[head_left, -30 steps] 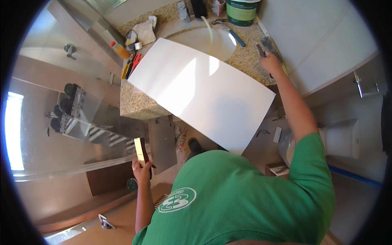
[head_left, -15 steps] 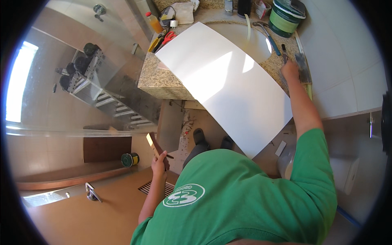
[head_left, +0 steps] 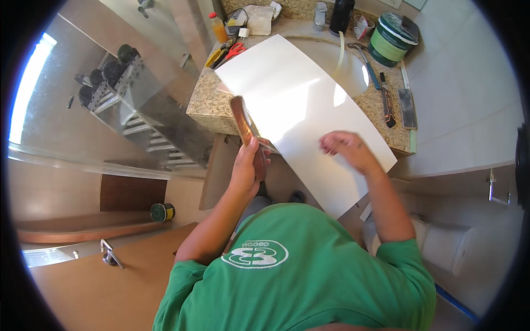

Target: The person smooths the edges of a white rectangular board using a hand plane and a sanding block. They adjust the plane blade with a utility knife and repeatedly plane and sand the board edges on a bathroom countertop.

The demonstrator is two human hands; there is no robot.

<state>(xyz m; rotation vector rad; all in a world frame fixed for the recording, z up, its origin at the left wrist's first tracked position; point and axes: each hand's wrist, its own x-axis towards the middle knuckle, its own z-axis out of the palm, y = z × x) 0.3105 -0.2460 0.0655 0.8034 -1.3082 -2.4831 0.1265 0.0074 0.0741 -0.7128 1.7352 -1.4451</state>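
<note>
In my left hand is a curved brown wooden piece, held upright beside the left edge of a large white board. The fingers wrap round its lower part, and a thin strip sticks out near them. My right hand hovers over the board with its fingers curled in and nothing visible between them. The board lies slantwise across the granite counter and partly over the basin, its near corner reaching past the counter's front. A utility knife rests on the counter at the right.
Beside the knife lie a hammer and a flat grey block. A green bucket stands at the back right. Red-handled scissors and an orange bottle are at the back left. A glass panel rises on the left.
My right hand has left the utility knife on the counter and come back over the white board. My left hand has raised the brown wooden piece up to the board's left edge.
</note>
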